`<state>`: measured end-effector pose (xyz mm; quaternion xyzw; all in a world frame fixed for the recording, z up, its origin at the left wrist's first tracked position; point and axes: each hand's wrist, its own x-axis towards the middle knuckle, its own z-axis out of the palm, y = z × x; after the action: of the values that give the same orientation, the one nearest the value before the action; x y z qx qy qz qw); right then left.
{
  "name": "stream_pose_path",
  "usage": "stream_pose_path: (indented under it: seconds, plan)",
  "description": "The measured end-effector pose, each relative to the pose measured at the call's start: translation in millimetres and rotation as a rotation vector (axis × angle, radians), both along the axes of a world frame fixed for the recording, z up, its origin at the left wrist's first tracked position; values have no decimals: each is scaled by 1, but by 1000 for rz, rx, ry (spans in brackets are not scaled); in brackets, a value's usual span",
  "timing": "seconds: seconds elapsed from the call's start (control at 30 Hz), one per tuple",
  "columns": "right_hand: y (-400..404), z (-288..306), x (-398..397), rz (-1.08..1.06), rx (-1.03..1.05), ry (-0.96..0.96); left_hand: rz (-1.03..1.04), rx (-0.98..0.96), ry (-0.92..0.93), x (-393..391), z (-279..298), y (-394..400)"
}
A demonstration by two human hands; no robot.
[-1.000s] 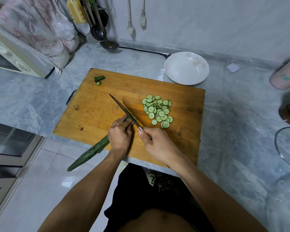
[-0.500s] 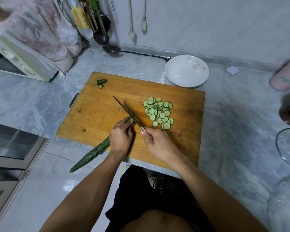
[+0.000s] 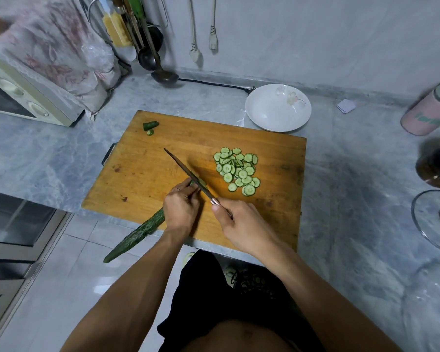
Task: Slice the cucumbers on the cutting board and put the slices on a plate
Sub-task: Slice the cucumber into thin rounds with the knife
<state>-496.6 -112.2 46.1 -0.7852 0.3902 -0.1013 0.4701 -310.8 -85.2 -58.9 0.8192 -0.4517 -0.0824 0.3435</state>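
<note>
Left hand [image 3: 181, 212]: fingers curled, gripping cucumber [image 3: 137, 233] on cutting board [image 3: 142, 174]
Right hand [image 3: 239, 224]: fingers gripping knife [image 3: 186, 171]
Slices [image 3: 236, 171]: piled beside blade

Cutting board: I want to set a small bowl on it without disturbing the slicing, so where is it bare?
The cutting board is bare on its left half, between the cut-off end piece and the near left corner, and along its right edge past the slices. It is crowded around the knife and both hands.
</note>
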Motion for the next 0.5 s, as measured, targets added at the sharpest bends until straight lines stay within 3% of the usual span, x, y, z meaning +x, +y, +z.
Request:
stream_pose_path:
  seconds: [0.5]
  plan:
    - [-9, -6, 10, 17, 37, -12, -47, -21, -53, 3, -4, 1]
